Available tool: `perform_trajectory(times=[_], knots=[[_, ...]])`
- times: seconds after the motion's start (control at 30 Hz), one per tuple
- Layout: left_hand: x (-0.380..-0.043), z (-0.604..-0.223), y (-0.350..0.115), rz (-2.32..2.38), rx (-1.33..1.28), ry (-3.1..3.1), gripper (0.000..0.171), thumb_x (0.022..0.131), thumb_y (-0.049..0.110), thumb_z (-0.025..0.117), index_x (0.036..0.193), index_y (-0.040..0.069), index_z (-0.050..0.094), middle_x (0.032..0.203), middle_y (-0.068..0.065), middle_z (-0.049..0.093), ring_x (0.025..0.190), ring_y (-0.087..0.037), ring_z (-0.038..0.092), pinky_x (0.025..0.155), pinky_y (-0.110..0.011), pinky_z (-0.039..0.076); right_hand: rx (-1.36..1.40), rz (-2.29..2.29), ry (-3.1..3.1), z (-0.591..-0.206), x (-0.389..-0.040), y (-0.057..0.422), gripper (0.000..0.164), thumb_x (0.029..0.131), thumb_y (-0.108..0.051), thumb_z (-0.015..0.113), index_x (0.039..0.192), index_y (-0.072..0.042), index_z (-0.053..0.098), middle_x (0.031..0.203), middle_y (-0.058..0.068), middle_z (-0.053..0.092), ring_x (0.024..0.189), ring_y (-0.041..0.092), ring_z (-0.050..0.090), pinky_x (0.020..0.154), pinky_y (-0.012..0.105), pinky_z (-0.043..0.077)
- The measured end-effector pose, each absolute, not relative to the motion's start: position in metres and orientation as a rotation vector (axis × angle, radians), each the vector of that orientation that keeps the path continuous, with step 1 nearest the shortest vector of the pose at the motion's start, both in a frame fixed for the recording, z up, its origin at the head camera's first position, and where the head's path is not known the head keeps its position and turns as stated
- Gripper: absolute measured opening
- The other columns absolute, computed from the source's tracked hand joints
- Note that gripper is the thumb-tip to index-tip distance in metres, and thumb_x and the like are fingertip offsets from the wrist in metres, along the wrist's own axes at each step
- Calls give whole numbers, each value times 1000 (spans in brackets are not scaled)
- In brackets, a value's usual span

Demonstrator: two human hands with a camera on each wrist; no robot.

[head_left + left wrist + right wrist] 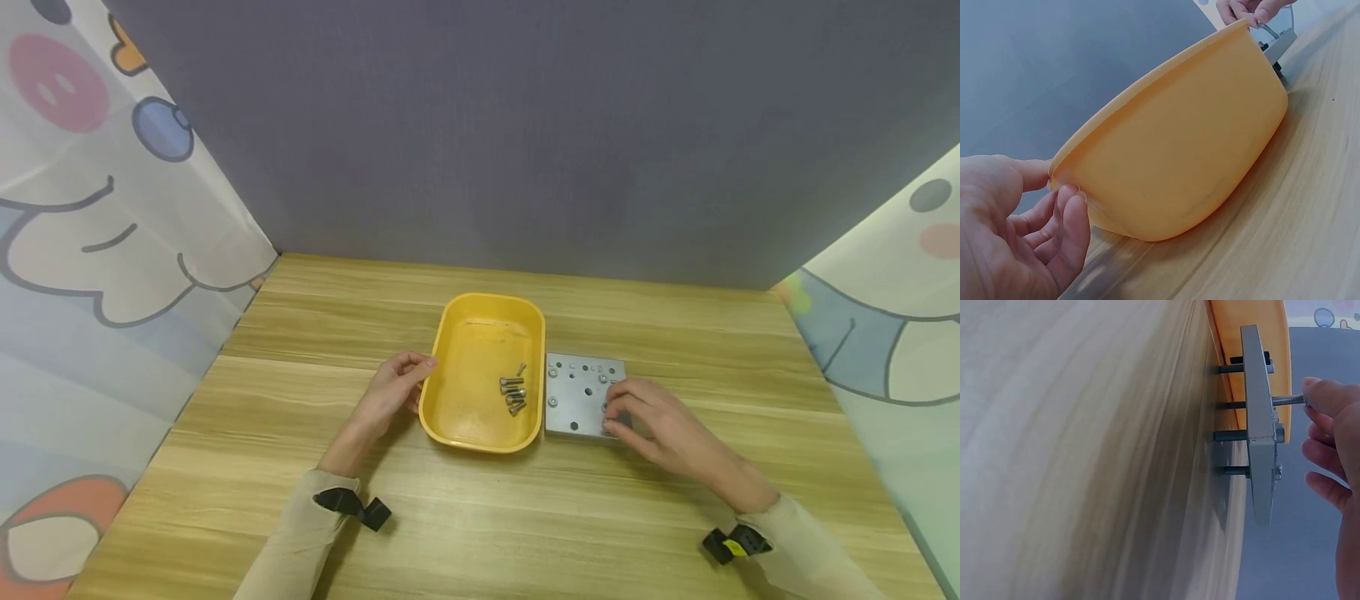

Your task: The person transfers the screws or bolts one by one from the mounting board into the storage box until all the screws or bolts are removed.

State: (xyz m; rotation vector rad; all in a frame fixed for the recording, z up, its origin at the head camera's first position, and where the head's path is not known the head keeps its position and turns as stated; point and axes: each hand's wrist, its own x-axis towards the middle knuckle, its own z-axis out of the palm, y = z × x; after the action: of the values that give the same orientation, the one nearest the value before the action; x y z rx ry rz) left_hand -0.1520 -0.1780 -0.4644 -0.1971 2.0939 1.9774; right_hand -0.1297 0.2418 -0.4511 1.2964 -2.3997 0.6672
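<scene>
My left hand (388,390) pinches the left rim of a yellow plastic tray (471,375), thumb above and fingers below in the left wrist view. Several socket head screws (513,392) lie at the right side of the tray floor. Right beside the tray is a grey metal plate (572,390) with holes and some screws set in it. Over the plate's right part, my right hand (663,427) pinches a threaded screw (1288,400) by its head, its tip at the plate's face. Shanks of other screws (1230,435) stick out below the plate, toward the table.
The wooden table (480,517) carries the tray and plate. Behind it stands a dark grey panel (510,150). Cartoon-printed curtains (97,250) hang at both sides. Black camera mounts (352,504) are strapped on both wrists over light sleeves.
</scene>
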Motion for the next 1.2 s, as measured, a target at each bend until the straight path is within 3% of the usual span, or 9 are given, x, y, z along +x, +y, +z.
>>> perform_trajectory(times=[0.57,1.2], knots=[[-152,-465,-178,1966,-195,2103,39,105,25,64,123,-8,56,85,-4,68,55,-9,58,48,-22,51,1317,683,-2392,-448,-130,238,34,108,-43,52,93,-17,68,108,-2,66,103,13,61,95,24,48],[-151,-463,-178,1974,-197,2099,39,104,25,64,123,-8,56,85,-3,68,54,-9,58,49,-22,51,1289,679,-2400,-440,-135,236,25,105,-39,60,95,-18,67,111,1,67,105,15,62,94,26,50]])
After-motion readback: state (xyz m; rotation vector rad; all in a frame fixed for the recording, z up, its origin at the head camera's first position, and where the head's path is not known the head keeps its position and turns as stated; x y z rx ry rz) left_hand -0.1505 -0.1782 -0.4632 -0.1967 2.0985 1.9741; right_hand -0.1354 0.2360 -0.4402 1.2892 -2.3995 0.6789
